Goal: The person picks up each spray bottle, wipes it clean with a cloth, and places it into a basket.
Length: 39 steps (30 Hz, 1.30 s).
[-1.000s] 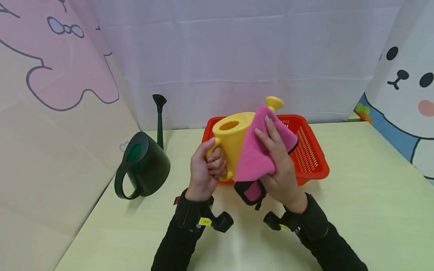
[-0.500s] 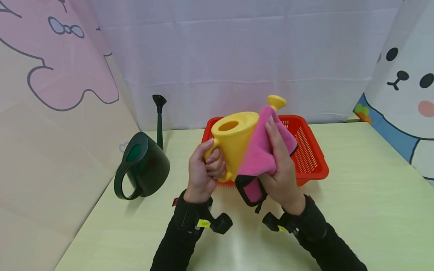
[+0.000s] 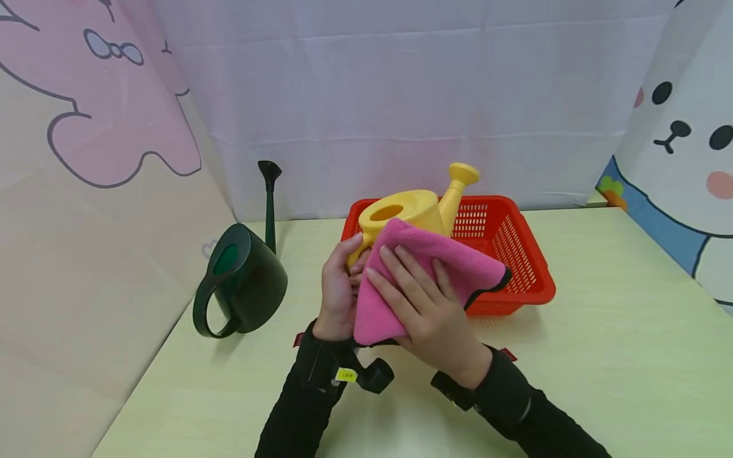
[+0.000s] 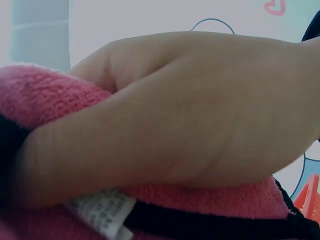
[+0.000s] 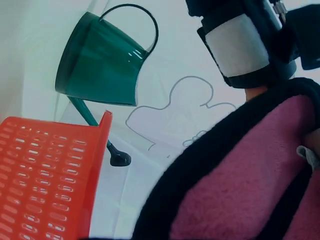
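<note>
My left hand (image 3: 339, 289) grips the handle of a yellow watering can (image 3: 412, 210), whose spout points up to the right. A pink cloth (image 3: 380, 312) with a black edge covers the front of the can. My right hand (image 3: 435, 318) holds this cloth, its fingers laid along it against the can's side. In the left wrist view the right hand (image 4: 190, 110) has its thumb tucked against the cloth (image 4: 45, 92), near a white label (image 4: 107, 212). The cloth hides part of my left fingers in the head view.
A red perforated basket (image 3: 532, 273) stands behind the can on the pale table (image 3: 618, 356). To the left is a dark green watering can (image 3: 260, 286) with a long upright spout. A white cloth backdrop (image 3: 366, 95) hangs along the back, with printed cartoon panels at both sides.
My right hand has brought the cloth left and down from the spout side onto the can's front, turning its back upward. The spout now shows. The left hand's grip stays.
</note>
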Tool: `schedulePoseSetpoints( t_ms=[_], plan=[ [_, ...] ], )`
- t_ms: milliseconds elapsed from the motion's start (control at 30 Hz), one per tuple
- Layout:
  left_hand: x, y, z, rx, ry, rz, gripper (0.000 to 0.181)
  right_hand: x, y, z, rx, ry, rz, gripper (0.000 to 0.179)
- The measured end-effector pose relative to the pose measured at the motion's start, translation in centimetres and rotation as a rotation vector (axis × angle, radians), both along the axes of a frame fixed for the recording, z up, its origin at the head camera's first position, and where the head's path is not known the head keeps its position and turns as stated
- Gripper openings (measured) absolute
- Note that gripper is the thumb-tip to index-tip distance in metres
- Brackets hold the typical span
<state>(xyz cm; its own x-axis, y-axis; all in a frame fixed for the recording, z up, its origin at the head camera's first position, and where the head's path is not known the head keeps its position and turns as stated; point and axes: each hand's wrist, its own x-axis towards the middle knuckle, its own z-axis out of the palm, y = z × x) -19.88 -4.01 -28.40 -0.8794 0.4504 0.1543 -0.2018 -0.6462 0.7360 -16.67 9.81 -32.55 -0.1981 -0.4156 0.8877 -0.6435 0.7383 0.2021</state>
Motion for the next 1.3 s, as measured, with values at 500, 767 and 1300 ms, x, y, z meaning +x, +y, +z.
schedulePoseSetpoints(
  t_ms=[500,767,1300],
  plan=[
    [-0.3,0.1,-0.2,-0.084,0.128,0.059,0.047,-0.5,1.7,0.7,-0.224,-0.121,0.176,0.047],
    [0.1,-0.1,0.0,-0.139,0.119,0.078,0.048,-1.3,3.0,1.5,-0.556,-0.28,0.416,0.045],
    [0.0,-0.4,0.1,-0.122,0.129,0.111,0.047,-1.1,2.2,0.8,-0.478,-0.219,0.266,0.05]
  ],
)
